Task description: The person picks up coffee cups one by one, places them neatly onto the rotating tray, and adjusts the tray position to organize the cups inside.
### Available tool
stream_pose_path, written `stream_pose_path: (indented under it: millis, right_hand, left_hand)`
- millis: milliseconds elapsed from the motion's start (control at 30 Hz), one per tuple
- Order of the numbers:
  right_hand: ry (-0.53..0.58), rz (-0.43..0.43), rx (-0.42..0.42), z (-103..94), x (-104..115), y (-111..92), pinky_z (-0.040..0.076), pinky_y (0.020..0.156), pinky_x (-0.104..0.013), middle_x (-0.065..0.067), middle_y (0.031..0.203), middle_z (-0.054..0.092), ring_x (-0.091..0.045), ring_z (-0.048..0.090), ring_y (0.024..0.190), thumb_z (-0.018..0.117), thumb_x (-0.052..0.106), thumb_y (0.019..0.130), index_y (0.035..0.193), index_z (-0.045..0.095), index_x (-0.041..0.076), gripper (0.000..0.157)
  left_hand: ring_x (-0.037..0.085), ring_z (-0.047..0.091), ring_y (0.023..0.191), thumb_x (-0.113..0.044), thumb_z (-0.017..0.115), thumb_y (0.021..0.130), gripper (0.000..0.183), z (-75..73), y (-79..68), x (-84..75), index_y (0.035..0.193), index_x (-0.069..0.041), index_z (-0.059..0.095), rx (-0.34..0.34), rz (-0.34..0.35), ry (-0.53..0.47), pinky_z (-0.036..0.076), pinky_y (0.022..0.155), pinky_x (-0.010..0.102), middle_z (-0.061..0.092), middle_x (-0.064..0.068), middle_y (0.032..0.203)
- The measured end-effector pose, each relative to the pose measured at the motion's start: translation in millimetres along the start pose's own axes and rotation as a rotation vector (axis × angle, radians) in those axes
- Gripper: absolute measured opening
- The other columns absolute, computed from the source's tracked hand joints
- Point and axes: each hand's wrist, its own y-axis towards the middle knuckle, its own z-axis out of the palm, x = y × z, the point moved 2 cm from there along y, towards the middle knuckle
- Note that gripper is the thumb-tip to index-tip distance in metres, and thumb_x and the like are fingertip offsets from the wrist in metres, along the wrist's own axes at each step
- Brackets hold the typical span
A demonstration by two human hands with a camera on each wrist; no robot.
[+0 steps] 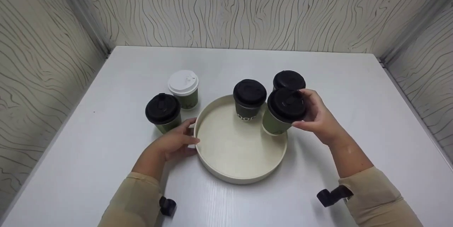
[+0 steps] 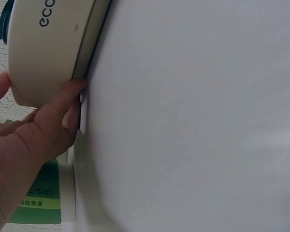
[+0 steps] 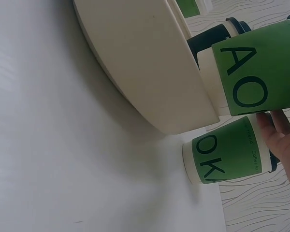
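Observation:
My left hand (image 1: 177,141) grips the left side of a round cream tray (image 1: 230,156), thumb at the rim and fingers along the outer wall. In the left wrist view the fingertips reach the tray's bottom edge. With my right hand (image 1: 315,117) I hold a green paper coffee cup (image 1: 276,122) with a black lid, slightly tilted, at the tray's right side. In the right wrist view this cup's white base overlaps the tray wall. A dark paper cup (image 1: 247,111) with a black lid stands inside the tray toward the back.
Behind the held cup stands another green cup (image 3: 227,152), its black lid (image 1: 289,79) showing from above. Left of the tray are a white-lidded green cup (image 1: 189,100) and a black-lidded green cup (image 1: 169,125), the latter close to my left hand. Wood-grain panels (image 1: 226,11) enclose the white table (image 1: 354,89).

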Motion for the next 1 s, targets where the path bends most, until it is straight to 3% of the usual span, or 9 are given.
stream_pose_path:
  millis: [700, 1000]
  right_hand:
    - [-0.028, 0.032, 0.054, 5.1, -11, -4, 0.036, 0.097, -0.023, -0.010, 0.128, 0.039, -0.017, 0.039, 0.118, 0.063, -0.023, 0.065, 0.129, 0.030, 0.003, 0.077]
    - [-0.030, 0.055, 0.035, 7.1, -22, -7, 0.035, 0.098, -0.023, -0.011, 0.129, 0.040, -0.017, 0.039, 0.118, 0.065, -0.023, 0.063, 0.129, 0.029, 0.001, 0.079]
  left_hand:
    - [0.030, 0.048, 0.112, 0.009, 0.051, 0.083, 0.075, -0.7, 1.6, 1.6, 0.144, -0.021, 0.019, 0.038, 0.004, -0.035, 0.043, 0.090, 0.046, 0.030, 0.020, 0.135]
    - [0.030, 0.047, 0.111, 0.009, 0.050, 0.083, 0.075, -1.3, 2.1, 1.6, 0.144, -0.020, 0.018, 0.038, 0.009, -0.024, 0.043, 0.090, 0.047, 0.030, 0.021, 0.134]
